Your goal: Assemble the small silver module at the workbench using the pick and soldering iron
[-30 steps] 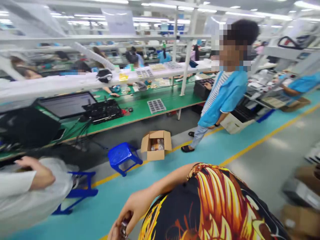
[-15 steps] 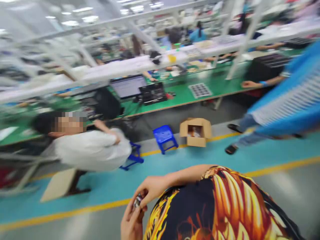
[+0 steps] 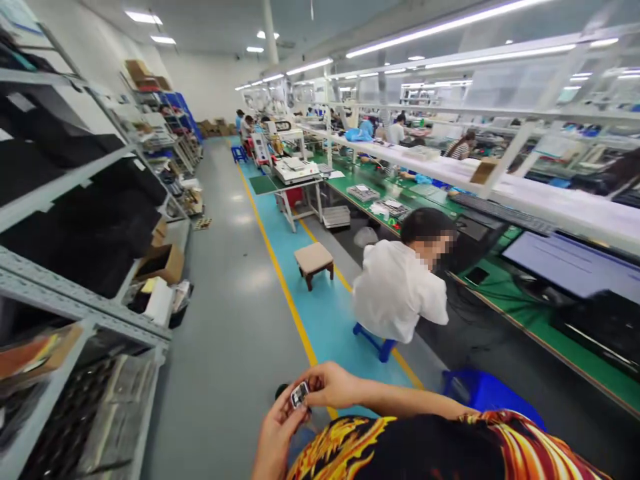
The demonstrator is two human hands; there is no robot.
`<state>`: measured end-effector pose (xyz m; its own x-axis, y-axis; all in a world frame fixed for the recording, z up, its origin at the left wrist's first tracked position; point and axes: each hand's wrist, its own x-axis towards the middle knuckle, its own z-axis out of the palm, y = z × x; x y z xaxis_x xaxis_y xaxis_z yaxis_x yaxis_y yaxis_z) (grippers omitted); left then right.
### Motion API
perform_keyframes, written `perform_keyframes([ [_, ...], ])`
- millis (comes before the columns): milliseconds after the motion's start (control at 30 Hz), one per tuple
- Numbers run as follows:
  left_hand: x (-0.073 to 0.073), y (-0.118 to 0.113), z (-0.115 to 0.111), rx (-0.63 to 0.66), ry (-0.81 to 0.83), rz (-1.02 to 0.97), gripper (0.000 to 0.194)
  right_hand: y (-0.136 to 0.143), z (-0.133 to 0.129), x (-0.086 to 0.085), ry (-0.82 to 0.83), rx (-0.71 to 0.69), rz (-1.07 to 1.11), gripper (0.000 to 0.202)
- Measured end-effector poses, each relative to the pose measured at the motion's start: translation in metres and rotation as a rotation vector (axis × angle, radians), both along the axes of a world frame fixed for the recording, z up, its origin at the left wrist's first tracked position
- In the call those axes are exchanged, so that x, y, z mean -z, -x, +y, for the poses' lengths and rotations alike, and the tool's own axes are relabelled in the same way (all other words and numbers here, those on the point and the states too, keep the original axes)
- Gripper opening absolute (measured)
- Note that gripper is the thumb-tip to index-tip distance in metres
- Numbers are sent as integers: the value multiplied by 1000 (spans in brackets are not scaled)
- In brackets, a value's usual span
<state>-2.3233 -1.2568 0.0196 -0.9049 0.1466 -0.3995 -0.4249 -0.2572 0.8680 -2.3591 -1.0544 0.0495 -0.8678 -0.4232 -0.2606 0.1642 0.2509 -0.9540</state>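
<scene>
Silvery and small, the metal part point(image 3: 300, 394) sits low over the grey floor, pinched between the right hand point(image 3: 334, 385) above it and the left hand point(image 3: 277, 431) below it, both grasping it.

Shelving rack point(image 3: 75, 280) left, workbench point(image 3: 500, 293) right, stool point(image 3: 313, 260) between them, seated person point(image 3: 400, 287) beside workbench.

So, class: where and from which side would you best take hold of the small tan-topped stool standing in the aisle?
Grip the stool by the edges of its flat padded top, coming down from above. It stands upright on dark legs on the blue floor strip, with open floor around it, so the top's overhanging rim looks free for fingers on opposite sides.
</scene>
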Motion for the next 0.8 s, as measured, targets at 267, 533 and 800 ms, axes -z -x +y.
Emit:
perform_keyframes([
  [267,-28,259,-113,97,119,93,71,245,-111,-2,88,123,-51,50],
  [533,-45,470,-185,36,169,9,72,436,-164,7,37,172,-115,46],
  [800,-7,699,-265,-175,179,-99,76,693,-191,58,-548,-21,89,21],
])
